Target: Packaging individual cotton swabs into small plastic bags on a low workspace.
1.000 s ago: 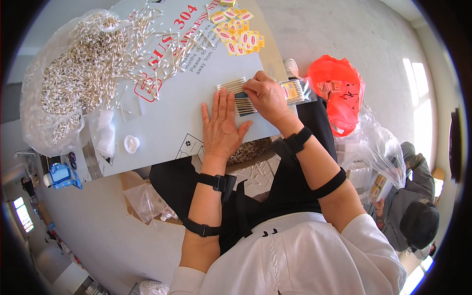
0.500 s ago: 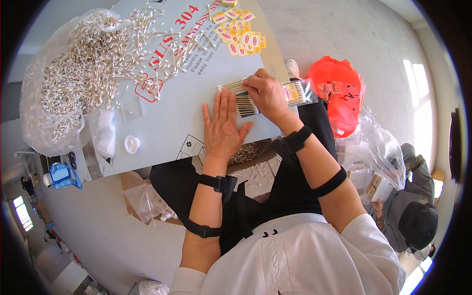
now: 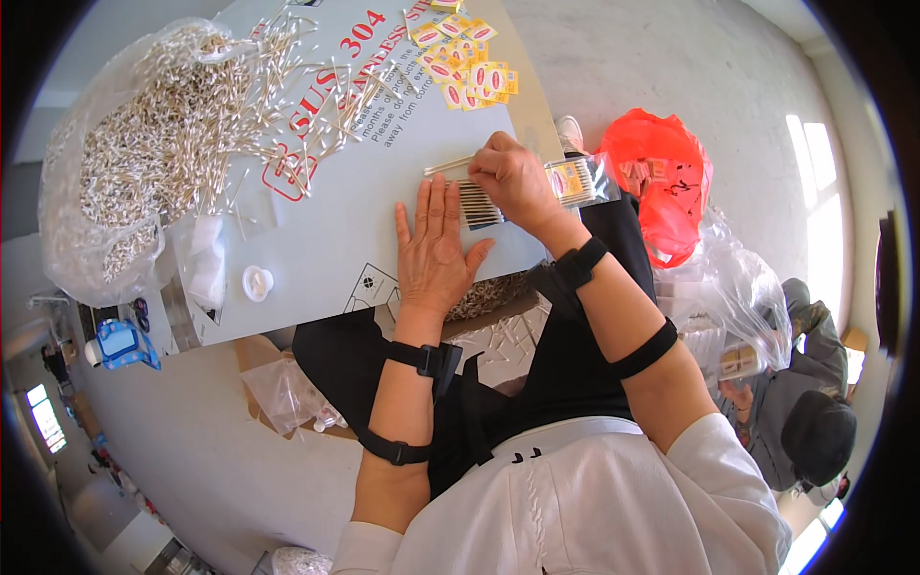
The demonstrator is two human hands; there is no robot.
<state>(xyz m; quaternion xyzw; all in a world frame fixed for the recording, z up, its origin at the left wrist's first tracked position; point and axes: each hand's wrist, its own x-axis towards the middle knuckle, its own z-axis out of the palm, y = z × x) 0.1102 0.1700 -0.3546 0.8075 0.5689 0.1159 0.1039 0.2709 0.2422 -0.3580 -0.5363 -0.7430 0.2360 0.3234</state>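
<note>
My left hand (image 3: 433,251) lies flat, fingers spread, on a pale grey board (image 3: 331,240) across my lap. Its fingertips rest against a row of cotton swabs (image 3: 476,202) lined up side by side. My right hand (image 3: 515,179) is curled over the top of that row and grips the swabs, one stick poking out to the left. Just right of it lies a small clear bag (image 3: 578,179) with a yellow label.
A big clear bag of loose cotton swabs (image 3: 129,158) fills the left of the board, several spilling toward the middle. Yellow labels (image 3: 465,67) lie at the top. A white cap (image 3: 257,282), a red plastic bag (image 3: 661,177) and another person (image 3: 805,402) are nearby.
My right hand has shifted slightly over the swab row; my left hand stays flat on the board. Little else differs.
</note>
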